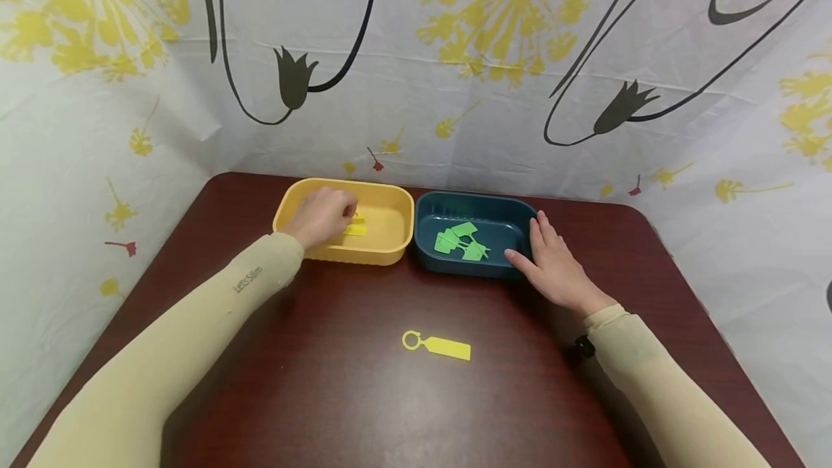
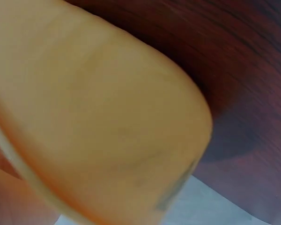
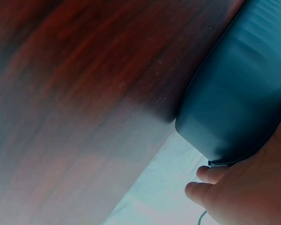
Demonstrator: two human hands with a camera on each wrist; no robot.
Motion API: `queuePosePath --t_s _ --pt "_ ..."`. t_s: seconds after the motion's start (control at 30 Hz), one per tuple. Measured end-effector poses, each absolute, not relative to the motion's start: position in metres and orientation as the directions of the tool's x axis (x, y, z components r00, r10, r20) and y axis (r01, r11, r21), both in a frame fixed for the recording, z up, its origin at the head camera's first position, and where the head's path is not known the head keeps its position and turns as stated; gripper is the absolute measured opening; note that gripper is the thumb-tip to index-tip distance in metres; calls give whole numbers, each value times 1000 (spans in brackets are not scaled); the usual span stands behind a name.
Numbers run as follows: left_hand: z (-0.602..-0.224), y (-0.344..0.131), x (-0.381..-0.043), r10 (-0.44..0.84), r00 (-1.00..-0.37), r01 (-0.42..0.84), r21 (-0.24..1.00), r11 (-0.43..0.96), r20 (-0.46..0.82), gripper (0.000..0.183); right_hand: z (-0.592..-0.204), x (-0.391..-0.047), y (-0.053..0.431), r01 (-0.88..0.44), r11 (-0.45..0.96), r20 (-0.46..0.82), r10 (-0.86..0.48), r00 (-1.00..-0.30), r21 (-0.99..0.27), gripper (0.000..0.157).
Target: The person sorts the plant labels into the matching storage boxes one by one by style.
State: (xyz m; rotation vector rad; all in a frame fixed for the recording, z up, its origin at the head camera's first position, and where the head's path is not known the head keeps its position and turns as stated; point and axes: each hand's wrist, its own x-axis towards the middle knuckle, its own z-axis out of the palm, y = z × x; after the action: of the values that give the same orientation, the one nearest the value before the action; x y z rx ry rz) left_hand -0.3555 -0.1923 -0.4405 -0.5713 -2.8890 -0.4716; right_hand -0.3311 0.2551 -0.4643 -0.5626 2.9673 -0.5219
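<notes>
My left hand (image 1: 323, 215) reaches into the yellow tray (image 1: 390, 257) at the back left. Its fingers are curled and pinch a yellow tag (image 1: 357, 220), mostly hidden by the hand. Another yellow tag (image 1: 354, 230) lies beneath, on the tray floor. My right hand (image 1: 556, 266) rests at the right end of the dark blue tray (image 1: 477, 199), fingers straight along its outer side and thumb at the front rim. Inside that tray lie several green tags (image 1: 463, 240). The left wrist view is filled mostly by the yellow tray's outer wall (image 2: 107, 108).
One yellow tag with a ring end (image 1: 447, 347) lies on the dark red-brown table (image 1: 364, 403) in front of the trays. The two trays stand side by side near the back edge. A patterned white cloth (image 1: 416, 56) hangs behind and at both sides.
</notes>
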Motion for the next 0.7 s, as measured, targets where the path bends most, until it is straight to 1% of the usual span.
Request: queuePosePath --t_s 0.13,0.4,0.7 --pt "-448 -194 -361 336 -917 383 246 890 214 27 -464 -331 255 -344 873 -9 -370 -929 -346 96" --pt "-455 -198 -366 330 -930 358 192 914 163 29 -464 -331 254 -344 872 -14 -371 -928 -348 96" --pt "-455 -199 -368 354 -921 381 197 903 162 29 -464 -331 256 -343 871 -11 -371 -929 -351 96"
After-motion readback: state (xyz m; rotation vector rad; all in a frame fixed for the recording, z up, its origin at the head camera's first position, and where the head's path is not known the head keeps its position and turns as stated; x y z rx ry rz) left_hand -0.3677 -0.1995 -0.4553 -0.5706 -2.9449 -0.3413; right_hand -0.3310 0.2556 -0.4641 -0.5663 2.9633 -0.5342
